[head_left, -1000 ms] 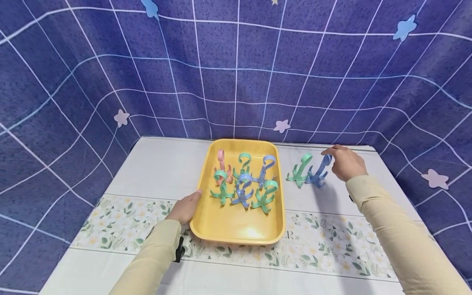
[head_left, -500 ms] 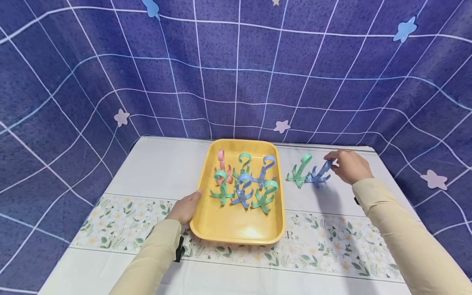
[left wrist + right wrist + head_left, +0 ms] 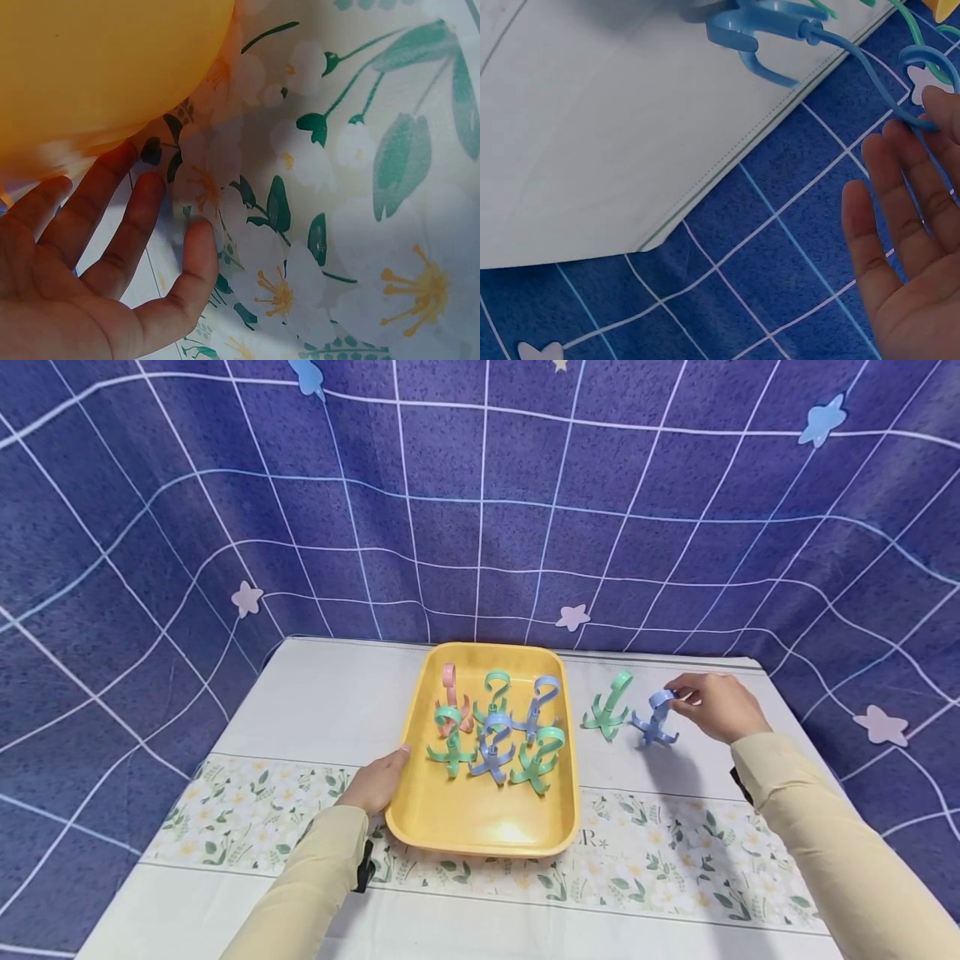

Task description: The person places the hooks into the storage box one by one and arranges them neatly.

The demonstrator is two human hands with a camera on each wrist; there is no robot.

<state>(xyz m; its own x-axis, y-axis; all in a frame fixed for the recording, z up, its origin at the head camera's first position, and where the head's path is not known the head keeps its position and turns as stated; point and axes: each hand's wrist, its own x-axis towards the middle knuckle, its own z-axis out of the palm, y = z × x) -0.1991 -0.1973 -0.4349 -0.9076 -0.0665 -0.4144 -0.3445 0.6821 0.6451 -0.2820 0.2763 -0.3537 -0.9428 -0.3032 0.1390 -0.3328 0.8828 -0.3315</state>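
Observation:
My right hand (image 3: 720, 703) pinches the curled top of a blue claw hanger hook (image 3: 656, 727) between thumb and fingers. Its splayed prongs point down; whether they touch the table I cannot tell. In the right wrist view, the blue hook's stem leads to the thumb and fingertips (image 3: 896, 129). Just left of it, a green claw hook (image 3: 606, 714) sits on the table. At the tray's left side, my left hand (image 3: 375, 783) holds the rim of the yellow tray (image 3: 480, 849), thumb on top. The left wrist view has its fingers (image 3: 139, 217) loosely bent below the rim.
Inside the tray are a pink claw hook (image 3: 452, 706), several green and blue ones, such as a blue hook (image 3: 492, 758). A white tablecloth (image 3: 315, 702) with a flowered band covers the table. Behind it hangs a blue curtain (image 3: 442, 535) with grid lines and stars.
My right hand has moved slightly right and nearer, taking the blue hook with it. That hook now stands apart from the green one. The left hand and tray have stayed put.

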